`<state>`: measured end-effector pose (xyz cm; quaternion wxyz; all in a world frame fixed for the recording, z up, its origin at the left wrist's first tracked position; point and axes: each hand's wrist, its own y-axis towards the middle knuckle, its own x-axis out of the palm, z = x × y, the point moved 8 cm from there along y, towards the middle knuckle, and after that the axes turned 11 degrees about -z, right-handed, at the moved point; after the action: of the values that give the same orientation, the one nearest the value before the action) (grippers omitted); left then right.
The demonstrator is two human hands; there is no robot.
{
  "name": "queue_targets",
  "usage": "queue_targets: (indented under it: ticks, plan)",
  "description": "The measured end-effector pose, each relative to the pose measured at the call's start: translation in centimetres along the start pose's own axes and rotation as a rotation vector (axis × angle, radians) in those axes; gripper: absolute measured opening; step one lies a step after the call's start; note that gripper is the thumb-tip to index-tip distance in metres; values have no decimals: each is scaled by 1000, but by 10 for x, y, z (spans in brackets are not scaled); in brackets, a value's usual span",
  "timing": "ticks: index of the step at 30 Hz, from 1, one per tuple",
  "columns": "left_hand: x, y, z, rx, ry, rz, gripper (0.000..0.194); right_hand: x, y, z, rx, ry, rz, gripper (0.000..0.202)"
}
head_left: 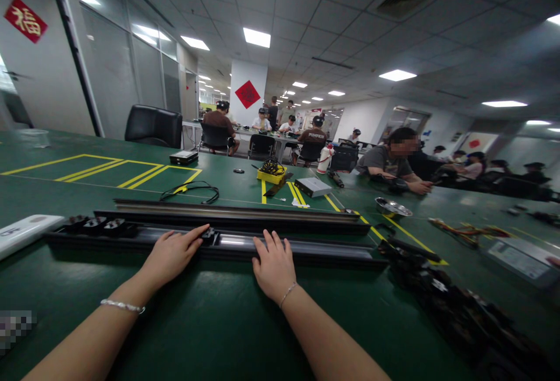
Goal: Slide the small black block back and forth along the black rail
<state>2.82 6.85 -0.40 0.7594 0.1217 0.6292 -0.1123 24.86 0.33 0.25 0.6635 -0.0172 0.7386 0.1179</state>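
A long black metal channel (pixel 332 249) lies lengthwise across the green table, its inner face shiny. My left hand (pixel 172 255) rests over its middle, index finger stretched out to a small black block (pixel 210 235) seated in the channel. That fingertip appears to touch the block; the thumb and other fingers lie along the near edge. To the right, my right hand (pixel 275 267) lies on the channel with its fingers spread, gripping nothing. Several black socket-like modules (pixel 114 226) sit at the channel's left end. Right behind it is a second long black strip (pixel 245 212).
A dark heap of black parts (pixel 455 305) covers the right front. Around the table are a white case (pixel 26 232), a metal bowl (pixel 394 207), a grey metal box (pixel 312 186), a yellow box with cables (pixel 272 174) and a power supply (pixel 520 258). A person (pixel 389 159) leans at the far edge.
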Motion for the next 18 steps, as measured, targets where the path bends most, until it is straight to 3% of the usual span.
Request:
queue_targets:
  ticks: [18]
  plan:
    - [-4,-3,5,-8,57,9,53,0,0,0,2,11,3,46]
